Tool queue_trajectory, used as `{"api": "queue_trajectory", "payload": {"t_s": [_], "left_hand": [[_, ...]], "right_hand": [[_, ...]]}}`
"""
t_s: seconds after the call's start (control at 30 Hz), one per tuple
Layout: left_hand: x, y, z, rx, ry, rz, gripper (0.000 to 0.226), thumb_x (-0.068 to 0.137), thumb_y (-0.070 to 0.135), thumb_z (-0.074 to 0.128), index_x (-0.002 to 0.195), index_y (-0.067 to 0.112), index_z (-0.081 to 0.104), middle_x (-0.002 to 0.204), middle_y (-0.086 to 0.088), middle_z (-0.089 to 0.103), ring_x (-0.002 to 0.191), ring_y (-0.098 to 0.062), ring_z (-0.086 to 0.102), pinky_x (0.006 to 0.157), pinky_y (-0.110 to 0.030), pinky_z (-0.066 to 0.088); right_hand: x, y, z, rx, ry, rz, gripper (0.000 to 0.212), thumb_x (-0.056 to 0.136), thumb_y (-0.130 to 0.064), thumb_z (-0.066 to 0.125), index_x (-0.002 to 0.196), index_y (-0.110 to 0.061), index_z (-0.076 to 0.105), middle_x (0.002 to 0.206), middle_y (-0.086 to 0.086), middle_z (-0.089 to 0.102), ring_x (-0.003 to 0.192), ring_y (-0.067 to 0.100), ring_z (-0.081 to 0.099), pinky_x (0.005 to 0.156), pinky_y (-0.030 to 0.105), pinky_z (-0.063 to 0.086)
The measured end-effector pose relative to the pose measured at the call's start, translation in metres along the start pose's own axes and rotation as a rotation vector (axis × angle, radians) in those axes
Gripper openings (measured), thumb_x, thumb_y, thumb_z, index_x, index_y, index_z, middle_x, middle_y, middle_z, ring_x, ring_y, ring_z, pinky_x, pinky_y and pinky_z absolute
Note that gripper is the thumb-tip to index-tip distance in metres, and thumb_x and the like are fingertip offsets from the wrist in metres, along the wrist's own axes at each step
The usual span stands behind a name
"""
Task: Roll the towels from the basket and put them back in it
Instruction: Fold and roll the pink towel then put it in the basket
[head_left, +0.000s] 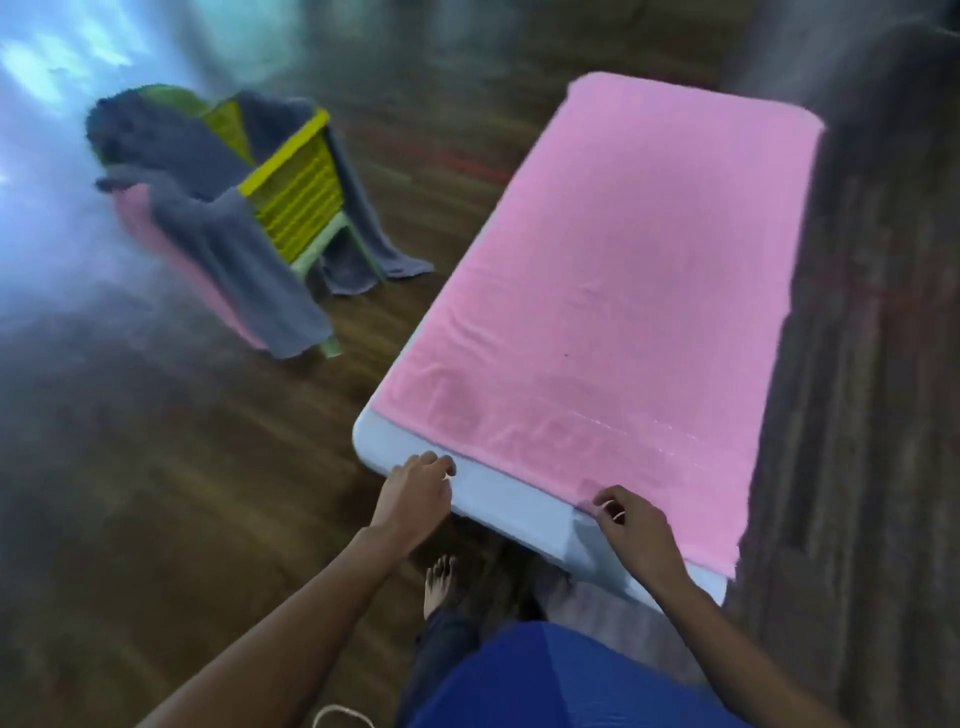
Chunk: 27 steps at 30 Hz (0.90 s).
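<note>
A pink towel (618, 291) lies spread flat over a white table (498, 493), covering nearly all of it. My right hand (631, 525) pinches the towel's near hem, where a small bit of cloth is lifted. My left hand (415, 491) is at the same hem further left, by the table's near-left corner, with fingers curled and fingertips pinched on the towel's edge. Off to the far left a yellow basket (296, 197) sits on a pale green stool, with grey towels (218, 223) and another pink one (150, 228) hanging out of it.
The floor (156, 493) is dark wood. A dark carpet or mat (857, 415) runs along the table's right side. My bare foot (439, 582) stands under the table's near edge. The picture is blurred by motion.
</note>
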<state>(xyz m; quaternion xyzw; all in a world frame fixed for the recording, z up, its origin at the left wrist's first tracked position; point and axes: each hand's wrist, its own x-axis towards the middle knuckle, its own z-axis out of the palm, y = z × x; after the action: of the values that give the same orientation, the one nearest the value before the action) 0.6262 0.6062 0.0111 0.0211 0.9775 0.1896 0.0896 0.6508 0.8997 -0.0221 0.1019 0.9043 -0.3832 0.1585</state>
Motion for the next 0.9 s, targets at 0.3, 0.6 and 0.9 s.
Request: {"api": "queue_trajectory", "payload": {"t_s": [0.3, 0.6, 0.9], "left_hand": [[0.086, -0.059, -0.001, 0.132, -0.178, 0.242, 0.024, 0.079, -0.005, 0.057, 0.099, 0.008, 0.063, 0.094, -0.009, 0.061, 0.085, -0.032, 0.056, 0.069, -0.041, 0.045], [0.128, -0.085, 0.005, 0.321, -0.295, 0.416, 0.045, 0.043, -0.015, 0.070, 0.078, 0.008, 0.053, 0.075, -0.008, 0.052, 0.060, -0.030, 0.048, 0.048, -0.029, 0.026], [0.125, -0.109, 0.005, 0.286, -0.253, 0.544, 0.046, 0.053, -0.004, 0.077, 0.094, 0.010, 0.062, 0.088, -0.004, 0.060, 0.075, -0.027, 0.058, 0.050, -0.036, 0.050]], "right_hand": [[-0.015, 0.011, 0.040, -0.236, 0.300, 0.225, 0.032, 0.081, 0.005, 0.057, 0.108, -0.009, 0.065, 0.103, 0.013, 0.058, 0.095, 0.033, 0.054, 0.075, 0.042, 0.048], [-0.003, 0.039, 0.030, -0.542, 0.333, 0.201, 0.042, 0.053, 0.014, 0.070, 0.089, -0.006, 0.063, 0.082, 0.012, 0.057, 0.066, 0.034, 0.053, 0.052, 0.039, 0.044], [-0.004, 0.060, 0.021, -0.574, 0.283, 0.090, 0.037, 0.060, 0.004, 0.082, 0.088, -0.009, 0.063, 0.085, 0.005, 0.062, 0.071, 0.026, 0.056, 0.051, 0.034, 0.047]]}}
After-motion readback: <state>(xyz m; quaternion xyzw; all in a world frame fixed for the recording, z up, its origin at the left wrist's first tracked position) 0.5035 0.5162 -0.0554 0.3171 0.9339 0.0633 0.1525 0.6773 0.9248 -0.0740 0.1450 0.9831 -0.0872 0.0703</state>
